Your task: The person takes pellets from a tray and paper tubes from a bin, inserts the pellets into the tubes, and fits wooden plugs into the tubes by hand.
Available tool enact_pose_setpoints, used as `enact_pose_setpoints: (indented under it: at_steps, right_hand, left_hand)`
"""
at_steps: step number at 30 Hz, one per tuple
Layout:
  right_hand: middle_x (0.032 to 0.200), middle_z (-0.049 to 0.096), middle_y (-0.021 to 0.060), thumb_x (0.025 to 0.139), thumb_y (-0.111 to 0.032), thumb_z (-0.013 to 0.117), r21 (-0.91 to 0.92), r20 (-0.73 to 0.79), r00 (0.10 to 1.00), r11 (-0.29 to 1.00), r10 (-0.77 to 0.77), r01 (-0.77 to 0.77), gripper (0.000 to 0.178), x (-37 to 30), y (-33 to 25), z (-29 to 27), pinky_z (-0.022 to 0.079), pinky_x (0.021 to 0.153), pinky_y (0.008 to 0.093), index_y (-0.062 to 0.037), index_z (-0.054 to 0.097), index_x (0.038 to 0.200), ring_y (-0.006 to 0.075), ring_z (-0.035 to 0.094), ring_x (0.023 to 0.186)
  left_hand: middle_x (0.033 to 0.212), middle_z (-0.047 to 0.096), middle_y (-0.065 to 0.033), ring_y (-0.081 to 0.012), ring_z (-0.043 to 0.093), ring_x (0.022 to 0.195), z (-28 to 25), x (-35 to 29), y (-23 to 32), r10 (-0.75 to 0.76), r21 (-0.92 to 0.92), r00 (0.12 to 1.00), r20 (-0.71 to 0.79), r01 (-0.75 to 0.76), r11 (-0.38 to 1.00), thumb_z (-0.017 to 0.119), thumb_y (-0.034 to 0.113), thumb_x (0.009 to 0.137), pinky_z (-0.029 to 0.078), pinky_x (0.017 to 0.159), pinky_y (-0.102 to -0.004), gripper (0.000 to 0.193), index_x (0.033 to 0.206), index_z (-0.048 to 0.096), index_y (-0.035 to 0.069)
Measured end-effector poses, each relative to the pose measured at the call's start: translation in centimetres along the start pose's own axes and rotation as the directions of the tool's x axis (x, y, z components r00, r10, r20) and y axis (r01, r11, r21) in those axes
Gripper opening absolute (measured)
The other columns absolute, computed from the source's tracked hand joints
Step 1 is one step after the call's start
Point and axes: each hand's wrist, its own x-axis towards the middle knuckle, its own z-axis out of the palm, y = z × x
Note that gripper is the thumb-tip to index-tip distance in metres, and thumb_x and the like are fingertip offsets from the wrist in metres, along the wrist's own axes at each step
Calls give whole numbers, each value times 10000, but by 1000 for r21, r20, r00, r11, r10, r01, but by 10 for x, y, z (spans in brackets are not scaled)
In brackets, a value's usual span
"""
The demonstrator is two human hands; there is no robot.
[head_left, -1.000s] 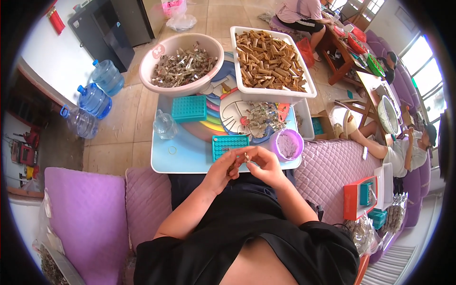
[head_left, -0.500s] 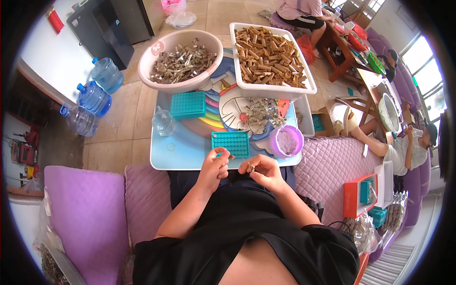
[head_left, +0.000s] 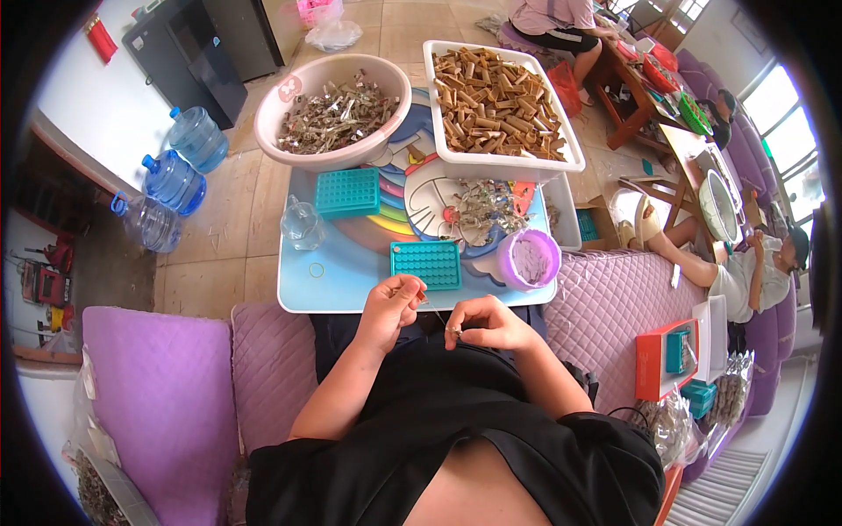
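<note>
My left hand (head_left: 395,311) is pinched shut by the table's near edge, with a small reddish-brown piece at its fingertips. A thin pale strand (head_left: 435,309) runs from there toward my right hand (head_left: 493,324). That hand is curled, thumb against fingers, around a small silvery piece (head_left: 457,332), too small to name. Just beyond my hands lies a teal tray (head_left: 426,285) with rows of small pockets and one little piece in a corner. To its right stands a purple tub (head_left: 553,267) with pale grey contents. A loose heap of small shiny bits (head_left: 487,209) lies behind the tub.
A pink basin (head_left: 272,131) of silvery scraps and a white bin (head_left: 574,160) of brown pieces stand at the back. A second teal tray (head_left: 347,193) and a clear jug (head_left: 302,226) are left. Water bottles (head_left: 175,182) stand on the floor. People sit at right.
My right hand has moved slightly down and its fingers have curled more. My left hand has turned and closed up. A thin strand now shows between them.
</note>
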Motion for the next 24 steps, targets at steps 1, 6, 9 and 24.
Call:
enact_pose_setpoints:
  at_steps: [1, 6, 9, 24]
  right_hand:
    - [824, 611, 96, 808, -14, 550, 1, -1, 1000, 1000, 0, 0, 90, 0, -1, 0, 462, 726, 273, 10, 537, 894, 143, 589, 773]
    - [831, 611, 86, 857, -70, 576, 53, -384, 922, 998, 56, -39, 146, 12, 3, 10, 461, 662, 244, 18, 538, 967, 117, 586, 717]
    - [833, 603, 68, 857, -46, 582, -34, -448, 891, 995, 70, -95, 149, 17, 5, 15, 464, 644, 226, 14, 536, 986, 97, 573, 693]
    - [804, 628, 49, 836, -55, 627, -147, -514, 857, 988, -43, -39, 106, 14, 8, 8, 484, 619, 218, 29, 595, 891, 84, 574, 676]
  left_hand:
    - [700, 489, 1, -12, 284, 452, 2, -1, 0, -29, -23, 999, 17, 30, 999, 577, 246, 891, 219, 412, -170, 213, 892, 569, 33]
    - [677, 484, 5, -17, 281, 444, 13, -3, -1, -57, -36, 998, 13, 57, 998, 592, 255, 881, 213, 402, -172, 211, 843, 556, 51]
    - [664, 482, 9, -21, 281, 441, 15, -3, -4, -85, -68, 996, 15, 86, 994, 592, 261, 881, 216, 403, -175, 212, 841, 557, 56]
    - [779, 630, -52, -25, 454, 519, 17, -9, 1, -5, 155, 997, 72, -6, 988, 638, 164, 846, 300, 445, -171, 180, 928, 616, 6]
